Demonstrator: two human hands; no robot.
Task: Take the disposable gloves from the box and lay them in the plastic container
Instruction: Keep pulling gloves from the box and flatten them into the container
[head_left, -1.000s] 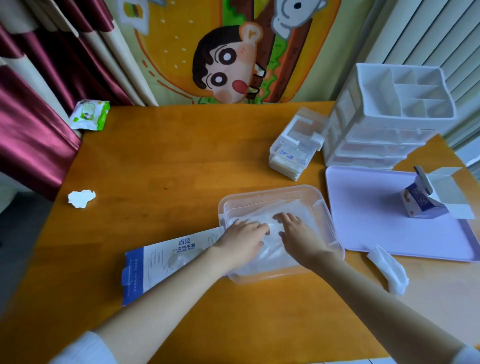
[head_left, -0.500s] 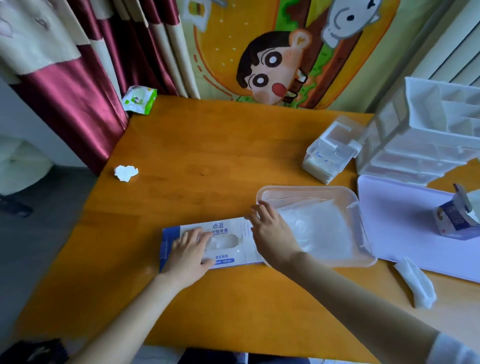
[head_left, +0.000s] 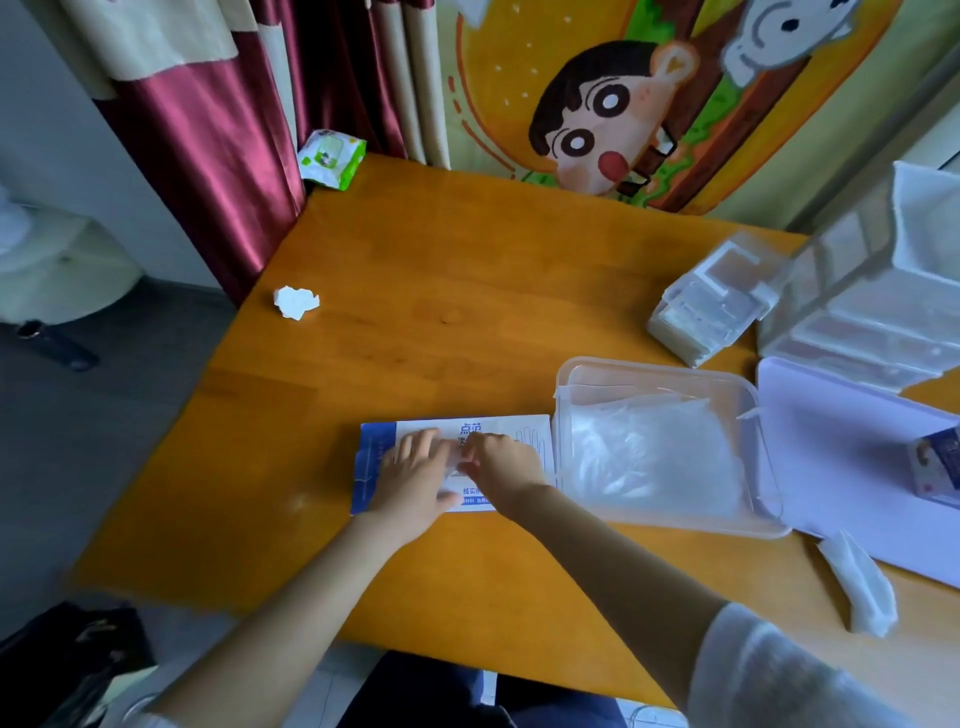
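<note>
glove box (head_left: 524, 434): flat on the wooden table (head_left: 467, 312) near the front edge, blue end to the left, right end touching the left wall of the plastic container (head_left: 649, 368)

left hand (head_left: 415, 480): palm down on the left half of the box, fingers straight and a bit spread, pressing it to the table. Same spot as half a second ago

right hand (head_left: 501, 465): this is the big change. Half a second back it was at the container's near-left corner; now it sits over the middle of the box, right up against the left hand. Fingertips bend down at the box's opening, but it's too blurry to tell if they've pinched a glove

gloves (head_left: 649, 457): the crinkly clear pile lies inside the container, toward its right and near side. A second ago both hands were flat on that pile; now neither touches it

crumpled tissue (head_left: 296, 302): far left of the table, well apart from the box

wet wipes pack (head_left: 331, 157): far-left corner, by the red curtain (head_left: 208, 130)

purple tray (head_left: 841, 447): just right of the container, with a small carton (head_left: 935, 467) on it at the frame edge

folded tissue (head_left: 857, 582): near right, partly on the tray's near edge

clear latch box (head_left: 717, 306): beyond the container, beside the white drawer organizer (head_left: 883, 312)
</note>
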